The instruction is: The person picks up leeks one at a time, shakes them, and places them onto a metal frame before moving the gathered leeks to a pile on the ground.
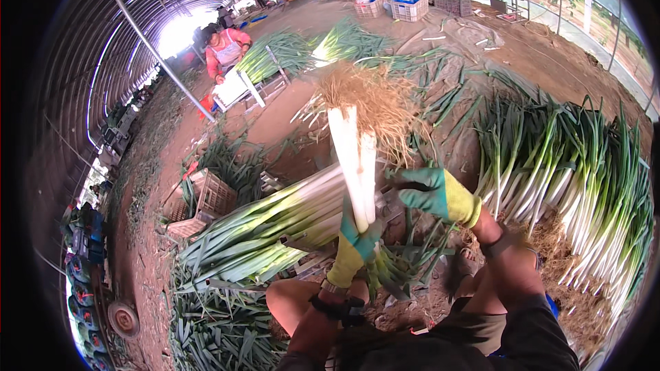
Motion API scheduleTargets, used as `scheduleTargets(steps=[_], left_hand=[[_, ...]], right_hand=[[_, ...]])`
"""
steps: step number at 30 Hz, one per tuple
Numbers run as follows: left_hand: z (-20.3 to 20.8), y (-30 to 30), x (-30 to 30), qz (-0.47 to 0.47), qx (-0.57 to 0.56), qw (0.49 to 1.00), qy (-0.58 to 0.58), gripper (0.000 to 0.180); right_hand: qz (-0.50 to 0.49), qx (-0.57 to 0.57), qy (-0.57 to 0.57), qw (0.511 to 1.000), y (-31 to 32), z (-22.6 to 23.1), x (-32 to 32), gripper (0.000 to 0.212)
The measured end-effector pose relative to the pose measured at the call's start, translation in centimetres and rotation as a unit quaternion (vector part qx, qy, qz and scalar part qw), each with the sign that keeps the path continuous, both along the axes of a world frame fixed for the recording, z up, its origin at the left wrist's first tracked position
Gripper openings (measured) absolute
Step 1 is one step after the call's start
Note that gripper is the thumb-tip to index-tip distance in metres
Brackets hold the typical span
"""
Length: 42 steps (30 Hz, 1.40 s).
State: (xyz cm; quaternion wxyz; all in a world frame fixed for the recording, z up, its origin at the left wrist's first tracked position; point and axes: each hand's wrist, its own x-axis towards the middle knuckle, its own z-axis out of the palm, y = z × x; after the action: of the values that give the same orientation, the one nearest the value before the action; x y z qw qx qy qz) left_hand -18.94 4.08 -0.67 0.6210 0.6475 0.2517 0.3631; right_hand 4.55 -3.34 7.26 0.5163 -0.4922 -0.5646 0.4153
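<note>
My left hand point(354, 247), in a yellow and teal work glove, is closed around a small bunch of long green onions point(352, 158). They stand nearly upright, white stalks up and green leaves hanging below the hand. Their brown, stringy roots point(378, 106) spread out at the top, partly smeared by motion. To the right of the stalks is my right hand point(440, 196), gloved alike, its fingers stretched toward them and apart, with nothing visible in it. Trimmed green onions point(275, 216) lie in a thick pile on a low rack, left of my left hand.
Untrimmed green onions point(564, 185) with roots lie heaped on the right. Cut leaves point(220, 326) cover the ground at lower left, near a plastic crate point(203, 203). A person point(223, 51) works at another rack farther off. More crates point(409, 7) stand at the back.
</note>
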Motion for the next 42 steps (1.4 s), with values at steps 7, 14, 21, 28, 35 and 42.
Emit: scheduleTargets(steps=[7,14,21,28,35,42], left_hand=[[-0.6,-2.7,1.1,0.035,0.031,0.997,0.053,0.079],[-1.8,-1.8,0.8,-0.025,0.037,0.998,0.044,0.078],[-0.3,-2.2,2.5,-0.037,0.024,0.999,0.000,0.083],[0.6,-1.6,2.6,-0.058,0.106,0.993,-0.010,0.073],[-1.2,-1.5,3.2,-0.167,-0.048,0.984,0.031,0.070],[-0.8,-2.4,3.9,-0.132,0.028,0.991,-0.011,0.063]], right_hand=[[-0.188,0.193,0.051,0.962,2.4,0.4,-3.4,0.031],[-0.143,0.117,0.052,0.981,3.4,-1.6,-2.1,0.019],[-0.094,0.161,0.194,0.963,3.4,-1.4,-0.7,0.028],[-0.124,0.102,0.143,0.977,2.2,0.5,-1.8,0.025],[-0.127,0.079,0.251,0.956,3.4,-3.2,-2.6,0.030],[-0.138,0.132,0.205,0.960,2.4,-2.3,-2.5,0.026]])
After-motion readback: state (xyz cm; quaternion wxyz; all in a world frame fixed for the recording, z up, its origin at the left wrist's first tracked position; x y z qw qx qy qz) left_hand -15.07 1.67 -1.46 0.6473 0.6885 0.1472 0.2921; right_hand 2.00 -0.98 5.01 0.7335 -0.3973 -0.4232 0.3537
